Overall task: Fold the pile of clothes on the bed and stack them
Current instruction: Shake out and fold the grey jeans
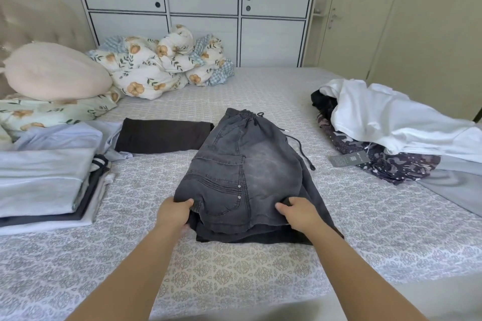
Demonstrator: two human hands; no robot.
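The shorts (pixel 242 172) are lying at the middle of the bed (pixel 234 281), with the left hand (pixel 173 212) and right hand (pixel 300 212) gripping their near corners. A folded stack (pixel 47 180) is sitting to the left, an unfolded pile (pixel 391 128) to the right. Behind, a bundled quilt (pixel 161 65) is resting before the wardrobe (pixel 198 2), a pillow (pixel 54 70) lying left of it.

I can't see my fingers under the shorts (pixel 242 177). The stack (pixel 44 180) and pile (pixel 396 125) run off the edges; the tag (pixel 348 160) print is too small to read.
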